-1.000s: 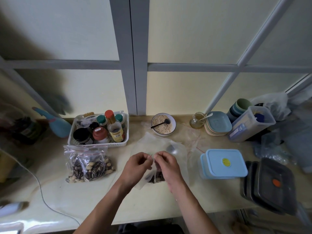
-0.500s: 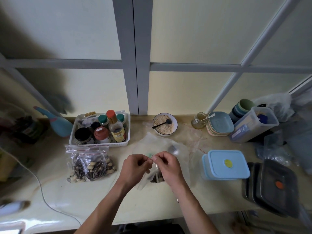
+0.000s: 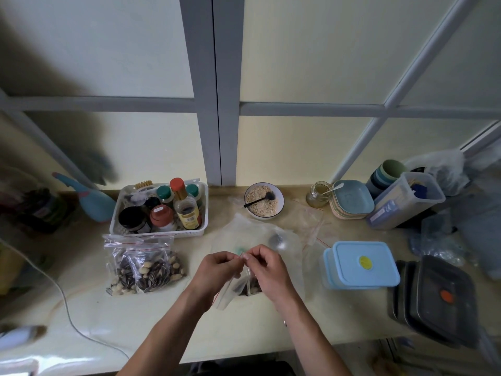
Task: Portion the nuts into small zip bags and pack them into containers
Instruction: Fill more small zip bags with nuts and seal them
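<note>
My left hand [image 3: 217, 270] and my right hand [image 3: 267, 268] meet at the middle of the counter and pinch the top edge of a small clear zip bag [image 3: 233, 291]. The bag hangs below my fingers with dark seeds and pale nuts in its bottom. Two filled zip bags [image 3: 146, 267] of the same mix lie to the left. A large clear bag [image 3: 260, 237] with a metal spoon [image 3: 276, 240] on it lies just behind my hands. A light blue lidded container [image 3: 362, 264] stands to the right.
A white basket [image 3: 160, 210] of jars and bottles sits at the back left. Behind it all are a bowl of oats [image 3: 263, 200] with a black spoon, a small jar [image 3: 317, 194], stacked plates [image 3: 351, 199] and cups. Black containers [image 3: 436, 299] stack at the right edge. A white cable [image 3: 63, 297] crosses the left.
Both hands stay together on the small bag's top edge with only slight finger shifts. The view has drifted a little.
</note>
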A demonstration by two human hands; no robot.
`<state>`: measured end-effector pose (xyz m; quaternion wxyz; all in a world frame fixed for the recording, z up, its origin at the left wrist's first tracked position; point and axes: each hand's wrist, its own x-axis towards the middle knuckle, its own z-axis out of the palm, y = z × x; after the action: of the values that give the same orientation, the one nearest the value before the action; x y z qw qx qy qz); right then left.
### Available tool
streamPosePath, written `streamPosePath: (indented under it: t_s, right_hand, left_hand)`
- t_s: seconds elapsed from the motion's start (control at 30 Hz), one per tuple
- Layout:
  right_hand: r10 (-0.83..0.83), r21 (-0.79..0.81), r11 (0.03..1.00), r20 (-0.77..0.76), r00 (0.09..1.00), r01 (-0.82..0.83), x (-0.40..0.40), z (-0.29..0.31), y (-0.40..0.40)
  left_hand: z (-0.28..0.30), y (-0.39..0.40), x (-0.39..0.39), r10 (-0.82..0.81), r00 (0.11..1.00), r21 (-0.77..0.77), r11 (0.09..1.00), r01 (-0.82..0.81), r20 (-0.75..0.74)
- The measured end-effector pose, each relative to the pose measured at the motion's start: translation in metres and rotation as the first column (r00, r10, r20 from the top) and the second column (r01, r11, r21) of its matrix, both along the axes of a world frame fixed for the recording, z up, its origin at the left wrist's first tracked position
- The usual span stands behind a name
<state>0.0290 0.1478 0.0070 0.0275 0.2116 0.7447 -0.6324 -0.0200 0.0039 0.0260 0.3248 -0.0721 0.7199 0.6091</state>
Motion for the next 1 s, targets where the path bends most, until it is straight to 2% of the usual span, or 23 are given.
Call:
streamPosePath:
  t_s: [0.33, 0.57, 0.7, 1.0]
  right_hand:
    - [-0.103, -0.028, 0.994, -0.020, 0.994, 0.102, -0.001, 0.002, 0.012]
    - [-0.029, -0.119, 0.992, 0.014, 0.999, 0.030, -0.003, 0.003, 0.013]
    - [0.020, -0.109, 0.994, 0.055, 0.998, -0.014, -0.003, -0.001, 0.013]
    - [0.057, -0.097, 0.994, 0.031, 0.998, -0.053, -0.004, 0.003, 0.013]
  left_hand:
    - [-0.001, 0.000, -0.001, -0.057, 0.998, 0.001, 0.998, 0.057, 0.020]
    - [-0.003, -0.002, -0.002, -0.030, 1.000, 0.013, 0.999, 0.030, -0.010]
    - [-0.002, -0.003, -0.003, -0.047, 0.998, 0.007, 0.999, 0.047, -0.041]
    - [0.001, -0.001, -0.005, -0.108, 0.990, -0.010, 0.994, 0.108, -0.087]
